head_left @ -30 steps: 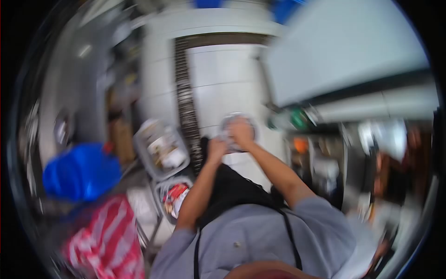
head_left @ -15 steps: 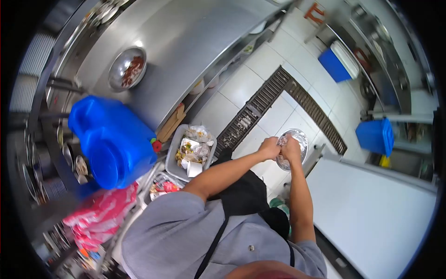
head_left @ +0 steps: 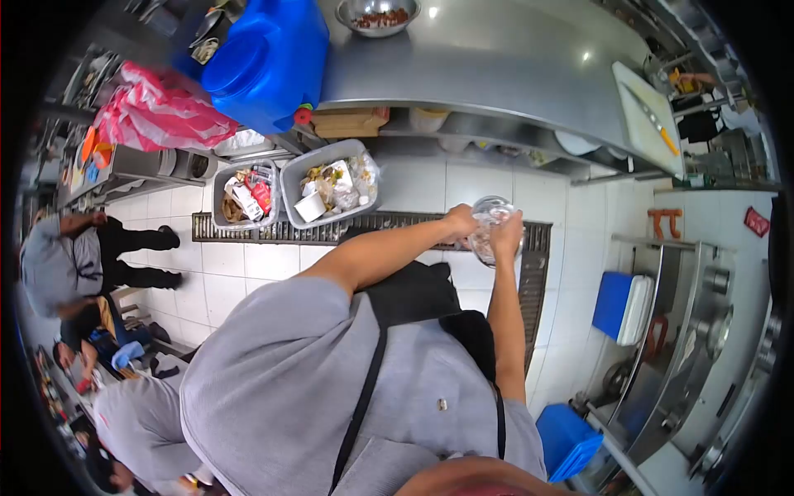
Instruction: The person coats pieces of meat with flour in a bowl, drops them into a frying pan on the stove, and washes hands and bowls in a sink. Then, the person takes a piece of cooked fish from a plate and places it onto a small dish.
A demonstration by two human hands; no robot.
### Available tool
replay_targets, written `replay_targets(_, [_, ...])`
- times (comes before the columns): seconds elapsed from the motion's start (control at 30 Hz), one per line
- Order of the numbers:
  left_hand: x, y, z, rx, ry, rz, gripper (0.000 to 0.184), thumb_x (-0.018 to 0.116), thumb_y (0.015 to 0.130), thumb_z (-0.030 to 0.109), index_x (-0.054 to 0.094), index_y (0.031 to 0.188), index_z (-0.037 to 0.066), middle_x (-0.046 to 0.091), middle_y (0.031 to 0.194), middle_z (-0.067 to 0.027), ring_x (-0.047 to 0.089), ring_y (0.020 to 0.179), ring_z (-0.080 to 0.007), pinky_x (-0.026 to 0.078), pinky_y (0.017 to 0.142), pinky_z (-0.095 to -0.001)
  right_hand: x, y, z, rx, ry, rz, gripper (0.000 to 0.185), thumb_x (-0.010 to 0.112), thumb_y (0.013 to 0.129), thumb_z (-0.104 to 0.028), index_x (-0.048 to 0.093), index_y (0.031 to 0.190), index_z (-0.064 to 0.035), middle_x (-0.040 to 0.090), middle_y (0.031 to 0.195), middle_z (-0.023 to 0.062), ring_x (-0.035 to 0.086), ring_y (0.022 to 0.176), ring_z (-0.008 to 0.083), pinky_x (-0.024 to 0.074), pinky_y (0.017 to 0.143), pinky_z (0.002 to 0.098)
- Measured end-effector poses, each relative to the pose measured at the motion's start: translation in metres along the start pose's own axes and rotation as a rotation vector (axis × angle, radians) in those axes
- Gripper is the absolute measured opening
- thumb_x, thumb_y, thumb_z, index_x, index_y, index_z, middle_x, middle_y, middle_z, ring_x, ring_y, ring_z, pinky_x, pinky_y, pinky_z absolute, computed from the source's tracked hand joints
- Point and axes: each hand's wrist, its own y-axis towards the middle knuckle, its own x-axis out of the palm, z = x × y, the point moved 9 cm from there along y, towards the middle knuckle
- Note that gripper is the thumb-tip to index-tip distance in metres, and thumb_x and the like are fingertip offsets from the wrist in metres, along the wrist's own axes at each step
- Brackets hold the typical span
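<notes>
A shiny metal bowl (head_left: pixel 482 250) is in front of me, above the tiled floor and the drain grate. My left hand (head_left: pixel 461 223) is closed at the bowl's left rim. On the right side, my right hand (head_left: pixel 506 236) is closed over the rim and covers part of the bowl. Inside and across its top shows crinkled, clear material (head_left: pixel 495 212) that looks like plastic, with something pale pinkish under it. What exactly lies in the bowl is too small to make out. My fingertips are partly hidden.
A steel counter (head_left: pixel 496 66) runs ahead, bearing a blue jug (head_left: pixel 273 66), another metal bowl (head_left: pixel 378 25) and a cutting board (head_left: pixel 641 107) with a knife. Two grey waste bins (head_left: pixel 289 186) stand left. A floor grate (head_left: pixel 397 219) crosses the floor. Other people (head_left: pixel 62 256) are at left.
My view has swung round, so the counter now lies across the top and people have come into sight at left. The bowl has stayed with my hands, which are slightly farther apart.
</notes>
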Motion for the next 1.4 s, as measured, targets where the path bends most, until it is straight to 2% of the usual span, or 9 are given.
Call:
replay_targets(0.17, [-0.015,-0.007,0.029,0.130,-0.119,0.198,0.026,0.055,0.084,0.007,0.064,0.102,-0.008,0.066,0.094,-0.0190,0.068,0.073,-0.0286,0.060,0.051,-0.0363,0.024,0.055,0.002,-0.335,0.253,0.000,0.038,0.061,0.076,-0.009,0.053,0.109,0.0086,0.056,0.117,0.0289,0.051,0.115,0.0415,0.0408,0.093,0.0489])
replay_targets(0.23, [-0.015,-0.024,0.043,0.134,-0.127,0.262,0.025,0.053,0.084,0.004,0.063,0.104,-0.006,0.066,0.091,-0.0177,0.068,0.072,-0.0271,0.060,0.052,-0.0352,0.023,0.045,-0.035,-0.467,0.186,-0.374,0.036,0.060,0.076,-0.008,0.054,0.108,0.0067,0.059,0.110,0.0292,0.054,0.108,0.0447,0.0423,0.091,0.0498])
replay_targets(0.53, [0.047,0.012,0.067,0.098,-0.179,0.304,0.023,0.051,0.083,-0.001,0.060,0.104,-0.004,0.066,0.087,-0.0149,0.067,0.072,-0.0242,0.059,0.051,-0.0350,-0.070,0.071,-0.019,-0.348,0.203,-0.324,0.044,0.058,0.073,-0.001,0.053,0.116,0.0070,0.061,0.102,0.0293,0.057,0.102,0.0439,0.0445,0.089,0.0466])
replay_targets(0.63, [0.098,0.039,0.103,0.165,-0.134,0.196,0.023,0.051,0.083,-0.001,0.060,0.104,-0.004,0.066,0.087,-0.0140,0.067,0.073,-0.0247,0.059,0.052,-0.0357,-0.099,0.110,0.035,-0.369,0.182,-0.129,0.045,0.073,0.064,-0.003,0.057,0.106,0.0023,0.065,0.090,0.0210,0.062,0.091,0.0390,0.0476,0.078,0.0455])
replay_targets(0.67, [0.118,0.053,0.114,0.172,-0.127,0.150,0.022,0.051,0.084,0.000,0.060,0.103,-0.005,0.066,0.087,-0.0144,0.067,0.073,-0.0254,0.059,0.053,-0.0363,-0.108,0.120,0.060,-0.248,0.170,-0.282,0.043,0.072,0.066,-0.006,0.059,0.106,0.0013,0.066,0.091,0.0198,0.062,0.091,0.0385,0.0474,0.079,0.0456])
replay_targets(0.97, [0.371,0.177,0.259,0.117,-0.002,-0.418,0.025,0.048,0.084,-0.002,0.056,0.107,-0.007,0.064,0.097,-0.0171,0.068,0.076,-0.0256,0.060,0.061,-0.0350,-0.287,0.223,0.317,0.108,-0.004,0.319,0.032,0.064,0.069,-0.004,0.057,0.099,-0.0037,0.058,0.092,0.0190,0.057,0.094,0.0403,0.0454,0.085,0.0476])
replay_targets(1.13, [0.504,0.229,0.324,0.086,0.052,-0.592,0.024,0.048,0.083,-0.002,0.056,0.105,-0.007,0.064,0.094,-0.0157,0.067,0.074,-0.0236,0.059,0.058,-0.0306,-0.362,0.264,0.420,0.287,0.470,0.006,0.062,0.068,0.067,-0.005,0.051,0.126,-0.0057,0.050,0.122,0.0225,0.050,0.112,0.0369,0.0422,0.094,0.0398])
replay_targets(1.23, [0.570,0.245,0.363,0.142,0.115,-0.618,0.023,0.049,0.083,-0.002,0.056,0.104,-0.006,0.065,0.092,-0.0148,0.067,0.072,-0.0223,0.059,0.056,-0.0294,-0.403,0.276,0.469,0.306,0.118,0.030,0.078,0.073,0.058,-0.010,0.048,0.132,-0.0095,0.054,0.120,0.0254,0.047,0.119,0.0418,0.0406,0.100,0.0398])
replay_targets(1.4, [0.676,0.307,0.411,0.163,0.055,-0.607,0.026,0.049,0.083,-0.003,0.055,0.108,-0.005,0.064,0.091,-0.0143,0.067,0.073,-0.0220,0.060,0.056,-0.0311,-0.413,0.353,0.578,0.468,0.217,0.178,0.058,0.069,0.067,-0.011,0.059,0.124,-0.0126,0.056,0.120,0.0207,0.051,0.114,0.0408,0.0426,0.097,0.0424])
